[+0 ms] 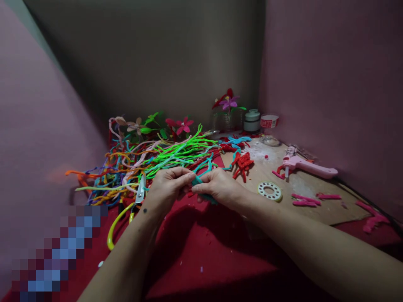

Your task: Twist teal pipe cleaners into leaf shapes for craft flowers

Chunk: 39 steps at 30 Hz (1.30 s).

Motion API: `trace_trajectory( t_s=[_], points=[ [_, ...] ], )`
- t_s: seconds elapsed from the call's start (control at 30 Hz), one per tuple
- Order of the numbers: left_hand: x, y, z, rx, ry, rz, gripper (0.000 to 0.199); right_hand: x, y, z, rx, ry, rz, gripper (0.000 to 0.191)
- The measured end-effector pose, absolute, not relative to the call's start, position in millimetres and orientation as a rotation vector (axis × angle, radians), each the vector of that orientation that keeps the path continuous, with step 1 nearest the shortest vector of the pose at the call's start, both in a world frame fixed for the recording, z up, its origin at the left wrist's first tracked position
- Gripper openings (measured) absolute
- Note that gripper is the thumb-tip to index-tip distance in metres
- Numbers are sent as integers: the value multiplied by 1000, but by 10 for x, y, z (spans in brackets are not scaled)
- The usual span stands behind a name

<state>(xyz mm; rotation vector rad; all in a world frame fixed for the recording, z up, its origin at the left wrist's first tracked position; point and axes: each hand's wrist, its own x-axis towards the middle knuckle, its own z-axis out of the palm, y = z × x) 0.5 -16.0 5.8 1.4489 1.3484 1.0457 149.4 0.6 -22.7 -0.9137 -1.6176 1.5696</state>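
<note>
Both hands meet over the red cloth, pinching a teal pipe cleaner (197, 181) that is bent into a small piece. My left hand (171, 184) grips its left side between thumb and forefinger. On the other side, my right hand (222, 186) has thumb and fingers closed on the same piece. Some of the teal piece is hidden behind the right fingers. Scissors (140, 191) with yellow handles lie beside my left wrist, partly covered by the forearm. Just beyond the hands spreads a heap of loose pipe cleaners (182, 151) in green, pink, orange and other colours.
On the right, a cardboard sheet (324, 216) carries a pink glue gun (310, 166), a white tape spool (270, 191), red pieces (243, 164) and pink strips (307, 199). Finished pipe-cleaner flowers (228, 102), a grey-green jar (252, 121) and a cup (269, 121) stand at the back.
</note>
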Motion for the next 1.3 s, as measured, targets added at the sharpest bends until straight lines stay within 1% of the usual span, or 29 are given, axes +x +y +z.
trace_trajectory(
  t_s=[0.1,0.2,0.27,0.33,0.43,0.5,0.6,0.67,0.87,1.03,1.2,1.23,1.3],
  points=[
    [-17,-145,63,1399,1346,1103,20,1504,-13,-198,-774,-1542,1662,29],
    [-24,-141,70,1464,1396,1122,20,1503,-7,-210,-706,-1411,1770,21],
    [-7,-148,62,1622,1500,1125,18,1490,2,-239,-727,-1409,1771,14],
    [27,-162,34,1835,1617,1130,17,1469,12,-273,-819,-1460,1700,13],
    [81,-178,-28,2053,1785,1202,16,1437,21,-308,-979,-1570,1461,18],
    [98,-171,-60,1975,1812,1249,17,1423,22,-309,-1018,-1603,1375,20],
    [81,-136,-73,1590,1642,1143,21,1415,16,-281,-1027,-1513,1541,18],
    [59,-112,-74,1443,1560,1054,23,1415,13,-267,-1023,-1445,1647,18],
    [18,-97,-87,1806,1640,1088,17,1428,22,-314,-971,-1380,1767,16],
    [6,-105,-80,1842,1607,1041,18,1419,47,-375,-855,-1445,1725,8],
    [96,-150,-135,2035,1831,1138,19,1392,60,-411,-978,-1633,1456,18],
    [109,-156,-142,2049,1867,1163,18,1393,56,-404,-1013,-1630,1459,20],
    [105,-151,-141,1949,1826,1181,17,1407,45,-379,-1048,-1537,1591,18]
  ],
)
